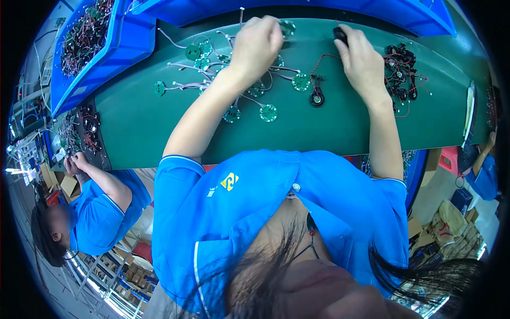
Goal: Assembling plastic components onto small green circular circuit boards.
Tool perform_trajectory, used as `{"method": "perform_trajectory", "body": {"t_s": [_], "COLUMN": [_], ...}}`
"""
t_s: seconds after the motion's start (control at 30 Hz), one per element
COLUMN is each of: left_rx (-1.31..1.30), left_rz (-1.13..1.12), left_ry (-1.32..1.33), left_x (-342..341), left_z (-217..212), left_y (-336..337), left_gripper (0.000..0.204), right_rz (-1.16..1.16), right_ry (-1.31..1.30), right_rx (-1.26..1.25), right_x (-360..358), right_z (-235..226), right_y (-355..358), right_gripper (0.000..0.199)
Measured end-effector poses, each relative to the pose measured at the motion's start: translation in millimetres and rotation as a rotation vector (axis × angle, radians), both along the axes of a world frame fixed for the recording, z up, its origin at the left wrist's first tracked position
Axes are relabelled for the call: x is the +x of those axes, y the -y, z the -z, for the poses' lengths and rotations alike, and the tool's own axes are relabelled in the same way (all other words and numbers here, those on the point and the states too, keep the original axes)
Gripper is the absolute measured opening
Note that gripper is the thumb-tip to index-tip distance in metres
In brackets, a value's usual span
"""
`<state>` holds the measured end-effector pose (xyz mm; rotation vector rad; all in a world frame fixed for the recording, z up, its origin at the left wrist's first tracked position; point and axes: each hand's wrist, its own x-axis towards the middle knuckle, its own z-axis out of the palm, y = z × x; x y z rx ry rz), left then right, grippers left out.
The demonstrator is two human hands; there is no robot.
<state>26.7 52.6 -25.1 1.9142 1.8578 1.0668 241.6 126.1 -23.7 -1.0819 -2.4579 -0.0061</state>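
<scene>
My left hand (257, 45) is closed over a round green circuit board (287, 26) with grey wires at the far side of the green belt (329, 125). My right hand (361, 58) grips a small black round part (340, 35) with a red-black twisted wire trailing from it. Between the hands lies another small black speaker (317, 99) on its wire. Several round green boards (268, 112) with grey leads lie spread under and left of my left forearm.
A pile of black speakers with red wires (401, 74) sits right of my right hand. Blue bins (106, 48) hold wired parts at the far left and back. A co-worker in blue (101, 207) works at the left; another person (483, 170) is at the right.
</scene>
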Motion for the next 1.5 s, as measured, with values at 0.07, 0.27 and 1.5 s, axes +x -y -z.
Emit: {"method": "perform_trajectory", "body": {"t_s": [0.07, 0.27, 1.5], "left_rx": [-0.069, -0.179, -0.166], "left_rz": [-0.060, 0.061, -0.003], "left_ry": [0.196, 0.965, 1.157], "left_x": [0.5, 6.9, 9.8], "left_z": [-20.1, -67.0, 17.4], "left_y": [6.9, 27.6, 70.2], "left_gripper": [0.015, 0.023, 0.043], "right_rz": [0.008, -0.112, -0.134], "right_ry": [-0.052, -0.877, -0.992], "right_rx": [-0.010, -0.644, -0.773], "right_x": [-1.1, -8.6, -20.0], "right_z": [-8.9, -44.7, -71.7], "right_y": [1.8, 6.4, 60.0], "right_gripper": [0.030, 0.032, 0.025]}}
